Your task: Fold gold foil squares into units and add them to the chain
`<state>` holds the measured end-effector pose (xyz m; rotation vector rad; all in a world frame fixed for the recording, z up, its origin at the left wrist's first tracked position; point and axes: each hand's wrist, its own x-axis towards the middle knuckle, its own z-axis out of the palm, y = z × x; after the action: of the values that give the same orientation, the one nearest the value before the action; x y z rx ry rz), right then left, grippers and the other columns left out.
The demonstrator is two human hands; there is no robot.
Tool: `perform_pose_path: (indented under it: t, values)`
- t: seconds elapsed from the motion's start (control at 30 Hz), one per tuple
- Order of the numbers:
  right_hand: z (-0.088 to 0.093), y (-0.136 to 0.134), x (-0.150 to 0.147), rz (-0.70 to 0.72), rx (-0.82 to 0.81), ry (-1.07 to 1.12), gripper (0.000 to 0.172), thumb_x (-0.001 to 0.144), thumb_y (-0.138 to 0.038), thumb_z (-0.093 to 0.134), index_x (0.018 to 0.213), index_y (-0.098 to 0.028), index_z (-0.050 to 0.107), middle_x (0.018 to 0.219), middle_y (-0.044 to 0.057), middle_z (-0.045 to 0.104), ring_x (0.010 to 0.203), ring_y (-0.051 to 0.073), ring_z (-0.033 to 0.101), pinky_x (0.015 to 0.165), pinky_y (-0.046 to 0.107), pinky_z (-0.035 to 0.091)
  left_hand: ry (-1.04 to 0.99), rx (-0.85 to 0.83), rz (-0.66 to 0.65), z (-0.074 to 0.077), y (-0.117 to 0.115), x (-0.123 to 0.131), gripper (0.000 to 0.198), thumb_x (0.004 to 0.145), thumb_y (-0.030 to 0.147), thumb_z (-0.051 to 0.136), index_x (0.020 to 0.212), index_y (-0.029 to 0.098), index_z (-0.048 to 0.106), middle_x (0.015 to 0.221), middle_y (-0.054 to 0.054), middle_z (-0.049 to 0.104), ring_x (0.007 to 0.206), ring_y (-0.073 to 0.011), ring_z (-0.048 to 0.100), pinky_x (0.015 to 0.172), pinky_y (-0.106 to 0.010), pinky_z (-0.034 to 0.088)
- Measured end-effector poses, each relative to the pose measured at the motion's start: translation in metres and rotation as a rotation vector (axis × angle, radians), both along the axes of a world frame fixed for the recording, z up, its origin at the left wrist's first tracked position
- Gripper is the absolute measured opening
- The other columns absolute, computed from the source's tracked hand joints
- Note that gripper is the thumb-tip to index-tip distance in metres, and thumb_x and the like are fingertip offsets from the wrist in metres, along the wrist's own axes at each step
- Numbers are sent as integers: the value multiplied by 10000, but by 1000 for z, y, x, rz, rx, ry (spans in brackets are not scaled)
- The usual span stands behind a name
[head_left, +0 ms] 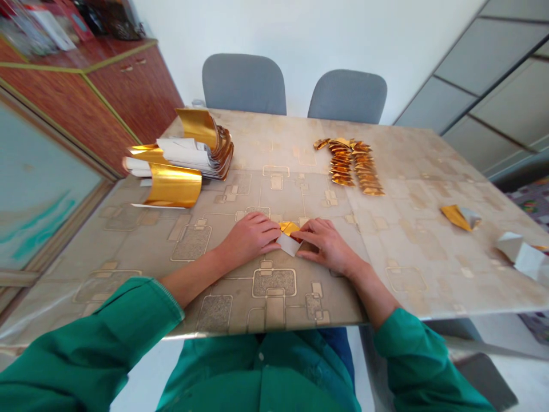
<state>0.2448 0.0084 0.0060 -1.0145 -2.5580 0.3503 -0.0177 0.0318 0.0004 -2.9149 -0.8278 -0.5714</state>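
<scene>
Between my hands, near the front of the table, lies a small sheet of gold foil paper (289, 245), partly folded, with its white back and a strip of gold showing. My left hand (256, 236) grips its left side, fingers pressed together. On the other side my right hand (325, 243) pinches the right edge between thumb and fingers. Parts of the paper are hidden beneath my fingers. Beyond my hands, two rows of folded gold paper pieces (342, 163) sit at the table's far side.
Stacks of curled gold foil sheets (175, 186) lie at the table's left. At the right are a folded gold piece (457, 217) and white-backed paper (521, 254). Two grey chairs (244, 83) stand behind the patterned table (274, 320); a wooden cabinet (132, 91) is at the left.
</scene>
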Motion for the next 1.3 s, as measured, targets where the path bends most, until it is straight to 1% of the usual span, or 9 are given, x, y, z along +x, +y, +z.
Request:
perform_pose_path:
  t: [0.13, 0.23, 0.47, 0.67, 0.83, 0.93, 1.1, 1.2, 1.3]
  values:
    - [1, 1, 2, 29, 55, -15, 305, 968, -388, 572, 1228, -254, 658, 1093, 67, 677, 977, 205, 578, 874, 387, 420, -12, 6, 17, -3, 0, 1, 231, 1000, 335, 525, 1033, 194, 705, 1062, -43, 737, 966, -196, 636, 937, -373, 445]
    - [0, 1, 3, 20, 103, -26, 256, 1005, -347, 506, 1149, -264, 701, 1073, 53, 697, 956, 189, 584, 870, 372, 410, -14, -12, 22, 0, -2, 2, 250, 1006, 338, 508, 1047, 188, 704, 1074, -49, 733, 984, -198, 631, 958, -381, 438]
    - [-2, 4, -1, 20, 141, -40, 253, 1000, -360, 517, 1096, -259, 729, 1022, 50, 705, 927, 188, 577, 855, 368, 400, 11, -58, 17, 11, -8, 5, 408, 892, 548, 634, 1065, 184, 694, 1097, -72, 708, 1051, -257, 603, 995, -438, 411]
    - [1, 1, -3, -2, 114, -27, 275, 996, -391, 514, 1095, -241, 722, 1039, 61, 687, 951, 195, 575, 878, 368, 405, 33, 14, 38, 5, -6, 8, 265, 948, 427, 602, 1000, 184, 695, 1058, -59, 717, 1008, -232, 614, 989, -417, 416]
    - [5, -3, -1, 2, 58, -58, 380, 913, -493, 620, 1173, -222, 678, 1121, 84, 649, 1005, 234, 555, 906, 409, 402, 12, 38, 57, 1, -7, 10, 179, 980, 310, 562, 978, 184, 689, 1072, -44, 720, 994, -218, 624, 996, -419, 421]
    - [4, -5, -3, -36, 36, -44, 286, 924, -447, 622, 1099, -230, 686, 1114, 72, 648, 1016, 228, 547, 912, 400, 398, -26, 8, 63, 1, -11, 9, 178, 976, 311, 562, 965, 181, 683, 1085, -48, 716, 997, -222, 623, 977, -415, 438]
    - [2, -11, -8, -116, -13, 7, 96, 937, -310, 615, 930, -234, 673, 1099, 53, 636, 1012, 214, 521, 898, 371, 400, -42, -96, 129, 3, -20, 11, 258, 923, 410, 630, 993, 163, 663, 1161, -83, 680, 1052, -262, 596, 973, -443, 450]
    - [2, -15, -11, -156, -36, 29, 57, 926, -262, 620, 896, -225, 651, 1109, 54, 623, 1023, 219, 509, 892, 368, 399, -40, -132, 167, 3, -23, 14, 327, 891, 470, 661, 987, 157, 656, 1171, -97, 662, 1055, -276, 580, 957, -449, 461]
    - [2, -16, -13, -183, -50, 37, 47, 912, -255, 631, 884, -218, 626, 1106, 55, 619, 1018, 224, 504, 896, 376, 394, -48, -160, 201, 3, -24, 18, 286, 914, 442, 640, 961, 161, 654, 1168, -91, 655, 1051, -266, 575, 952, -442, 465]
